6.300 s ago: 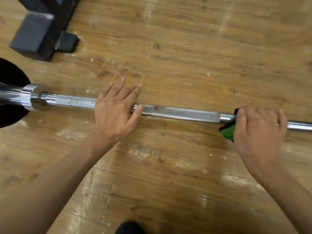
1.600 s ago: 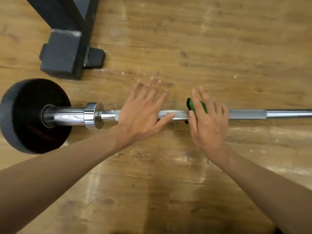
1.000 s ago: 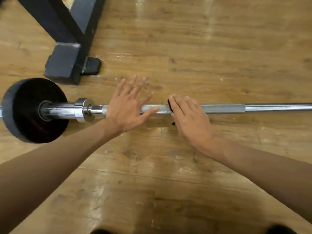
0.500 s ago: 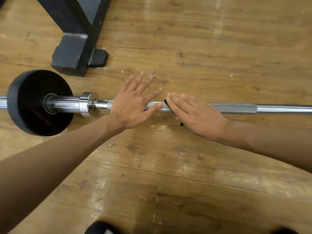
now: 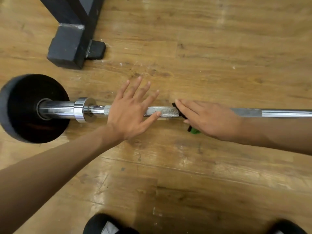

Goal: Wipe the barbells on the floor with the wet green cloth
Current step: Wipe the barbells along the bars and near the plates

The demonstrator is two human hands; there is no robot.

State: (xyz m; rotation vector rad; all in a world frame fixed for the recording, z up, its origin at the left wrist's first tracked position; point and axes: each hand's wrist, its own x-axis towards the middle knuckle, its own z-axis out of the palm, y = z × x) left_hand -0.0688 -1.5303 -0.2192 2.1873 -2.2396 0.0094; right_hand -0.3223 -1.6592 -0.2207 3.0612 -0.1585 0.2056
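- Chrome steel makes up the barbell [image 5: 166, 112], which lies on the floor across the middle of the frame. Its shaft is dull and knurled between the two hands and smooth and shiny towards the right edge, where it is cut off.
- On the sleeve at the left edge sits a thick, round, matt black weight plate [image 5: 25, 107] with a slightly blurred rim. A polished collar [image 5: 82, 109] stands just right of it.
- The wooden floor [image 5: 211, 48] is glossy planking with scuffs, dark knots and pale specks.
- A black square-tube rack foot [image 5: 66, 46] rests in the upper left, its paint chipped at one corner and a small dark pad beside it. Its upper part runs out of the frame.
- The green cloth [image 5: 195, 131] is almost wholly hidden under the right hand. Only a small green corner shows at the hand's lower edge, beside the bar, and a dark edge shows at the fingertips over the shaft. Whether it is wet cannot be told.
- The left hand [image 5: 130, 112] lies flat on the shaft right of the collar. Its fingers are straight and splayed, the thumb rests along the knurling, and it holds nothing.
- The right hand [image 5: 209, 117] has straight fingers close together, pointing towards the left of the frame. It presses the cloth onto the shaft, and its thumb is hard to make out.
- Two dark shoe tips [image 5: 104, 225] are cut off at the bottom edge.
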